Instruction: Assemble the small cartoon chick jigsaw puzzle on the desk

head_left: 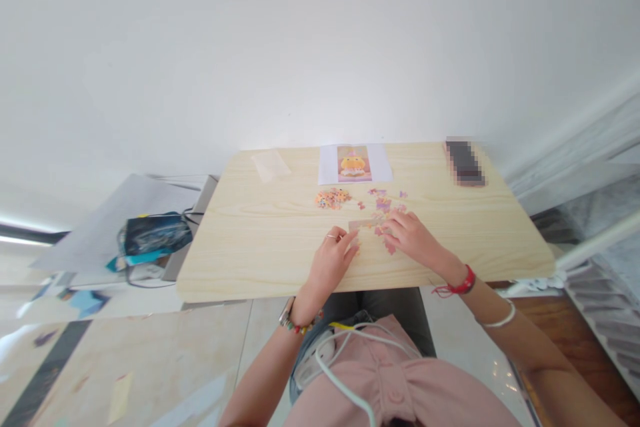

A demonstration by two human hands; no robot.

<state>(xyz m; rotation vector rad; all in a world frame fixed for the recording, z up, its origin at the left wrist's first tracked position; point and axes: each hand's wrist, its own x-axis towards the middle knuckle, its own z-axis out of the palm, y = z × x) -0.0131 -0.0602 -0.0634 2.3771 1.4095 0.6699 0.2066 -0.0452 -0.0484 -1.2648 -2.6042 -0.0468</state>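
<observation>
Pink-and-purple flat jigsaw pieces [383, 204] are lying scattered beyond and beside the right hand [417, 241], the nearer one, which is hiding some of them. A thin mauve strip [364, 223] is running left to right between the hands. The left hand [327, 260] is curling at its left end; the two are resting apart, and whether either is gripping anything, I can't tell. Farther out, an orange multicoloured heap of pieces [333, 198] is sitting left, and a white printed paper sheet [327, 165] is lying behind on the pale wood-grain desk [240, 233].
</observation>
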